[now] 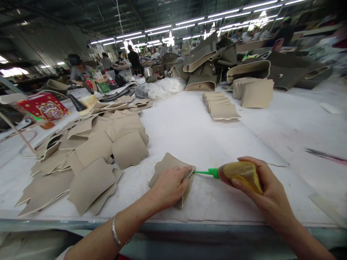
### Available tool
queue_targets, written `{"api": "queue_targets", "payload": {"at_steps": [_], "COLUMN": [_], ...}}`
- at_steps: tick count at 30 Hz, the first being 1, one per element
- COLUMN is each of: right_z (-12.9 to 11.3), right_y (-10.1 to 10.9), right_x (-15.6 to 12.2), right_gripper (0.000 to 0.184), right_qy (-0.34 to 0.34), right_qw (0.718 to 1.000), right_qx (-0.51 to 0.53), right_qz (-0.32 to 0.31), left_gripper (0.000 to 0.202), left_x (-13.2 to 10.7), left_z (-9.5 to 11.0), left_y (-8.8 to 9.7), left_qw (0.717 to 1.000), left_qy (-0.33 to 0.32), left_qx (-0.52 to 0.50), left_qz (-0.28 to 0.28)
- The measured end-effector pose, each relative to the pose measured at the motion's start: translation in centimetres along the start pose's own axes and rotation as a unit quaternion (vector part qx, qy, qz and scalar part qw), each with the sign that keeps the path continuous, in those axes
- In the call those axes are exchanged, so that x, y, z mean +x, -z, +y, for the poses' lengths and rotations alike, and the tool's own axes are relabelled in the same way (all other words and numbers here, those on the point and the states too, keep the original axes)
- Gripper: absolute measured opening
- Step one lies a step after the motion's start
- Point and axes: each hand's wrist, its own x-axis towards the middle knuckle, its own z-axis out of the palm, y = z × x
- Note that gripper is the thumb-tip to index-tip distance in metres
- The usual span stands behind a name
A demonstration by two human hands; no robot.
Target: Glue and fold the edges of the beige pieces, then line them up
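My left hand point(171, 186) presses down on a beige leather-like piece point(168, 164) lying near the front edge of the white worktable point(189, 133); its fingers curl over the piece's right edge. My right hand point(260, 187) is wrapped around a yellowish glue bottle point(240, 174). The bottle's green nozzle point(206, 172) points left and touches the edge of the piece beside my left fingers. A silver bangle sits on my left wrist.
A spread of several beige pieces point(92, 151) covers the table's left side. Stacks of pieces point(221, 106) and folded grey bag parts point(202, 59) stand at the back. A red box point(45, 106) sits far left. Scissors point(325, 156) lie right. Other people work at distant tables.
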Motion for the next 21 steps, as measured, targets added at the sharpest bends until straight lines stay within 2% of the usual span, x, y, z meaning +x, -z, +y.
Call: {"api": "queue_targets", "payload": {"at_steps": [3, 9, 16, 21], "right_z": [-0.1, -0.7, -2.8, -2.6], "right_y": [-0.2, -0.3, -1.2, -1.0], "right_x": [0.4, -1.7, -4.1, -4.2], "right_gripper": [0.048, 0.045, 0.043, 0.041], "right_qy": [0.001, -0.054, -0.109, -0.110], "right_qw": [1.000, 0.996, 0.990, 0.991], "right_qx": [-0.004, 0.039, 0.077, 0.069], "right_qz": [0.027, -0.060, -0.050, -0.031], "left_gripper": [0.047, 0.049, 0.050, 0.050], "left_x": [0.0, 0.0, -0.3, -0.4], "left_z": [-0.1, 0.0, 0.3, 0.3], "left_y": [-0.1, 0.0, -0.3, -0.5], "left_qw": [1.000, 1.000, 1.000, 1.000], "left_qy": [0.003, 0.008, 0.022, 0.022], "left_qx": [0.000, -0.005, -0.001, -0.006], "left_qz": [0.000, 0.002, 0.010, 0.018]}}
